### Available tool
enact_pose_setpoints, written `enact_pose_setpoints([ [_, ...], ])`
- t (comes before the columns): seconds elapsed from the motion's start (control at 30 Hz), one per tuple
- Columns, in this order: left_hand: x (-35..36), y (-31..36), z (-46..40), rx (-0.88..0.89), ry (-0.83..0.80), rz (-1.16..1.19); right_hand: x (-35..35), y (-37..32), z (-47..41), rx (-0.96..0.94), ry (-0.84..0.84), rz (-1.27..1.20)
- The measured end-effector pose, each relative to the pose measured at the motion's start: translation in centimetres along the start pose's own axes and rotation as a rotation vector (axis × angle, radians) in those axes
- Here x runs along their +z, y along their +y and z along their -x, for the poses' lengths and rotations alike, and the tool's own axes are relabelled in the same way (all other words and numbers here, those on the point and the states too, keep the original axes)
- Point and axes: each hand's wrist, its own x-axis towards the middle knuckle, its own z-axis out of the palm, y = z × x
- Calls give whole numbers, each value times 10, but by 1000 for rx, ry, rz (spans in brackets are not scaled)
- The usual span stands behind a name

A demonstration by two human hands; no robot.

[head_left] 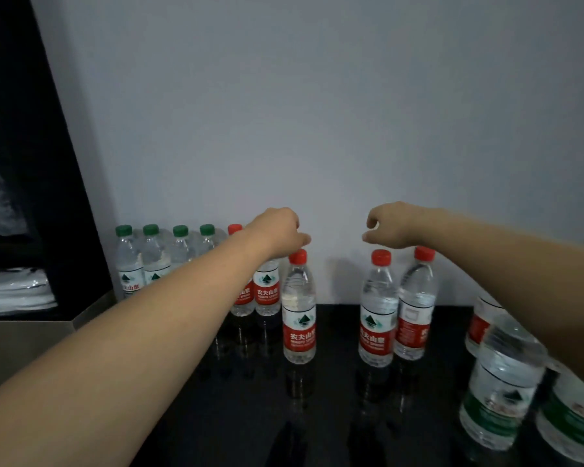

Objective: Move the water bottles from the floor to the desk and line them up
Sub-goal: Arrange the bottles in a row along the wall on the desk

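Observation:
A row of water bottles stands on the black glossy desk (216, 416) against the wall: several green-capped ones (150, 257) at the left, then red-labelled ones (267, 291). Further forward stand a single red-capped bottle (299, 318) and a pair of red-capped bottles (378, 315) (415, 308). My left hand (277, 230) hovers with loosely curled fingers just above the single bottle's cap, holding nothing. My right hand (391, 227) hangs above the pair, fingers apart and empty.
Two larger green-labelled bottles (506, 382) (570, 416) stand blurred at the near right, with another red-labelled bottle (479, 325) behind my right arm. A dark framed panel (31, 163) and a beige box-like surface (24, 348) are at the left. A pale wall closes the back.

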Motion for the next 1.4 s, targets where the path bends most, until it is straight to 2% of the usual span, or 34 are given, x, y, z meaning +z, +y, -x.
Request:
enact_pose_setpoints([
  [0.13,20,17,6,-27,-75,-101,16,15,11,20,-87,-15],
  [0.3,41,14,10,-45,13,-106,36,6,12,32,-192,-75],
  [0.63,43,5,5,10,34,-93,49,4,3,-51,-16,-83],
  [0.93,34,-16,-31,24,104,-78,24,-11,-45,-65,91,-193],
  [1.23,55,-44,-81,17,101,-122,71,-46,-96,-95,164,-218],
  [1.4,72,-52,-92,94,106,-118,82,-52,-117,-116,189,-200],
])
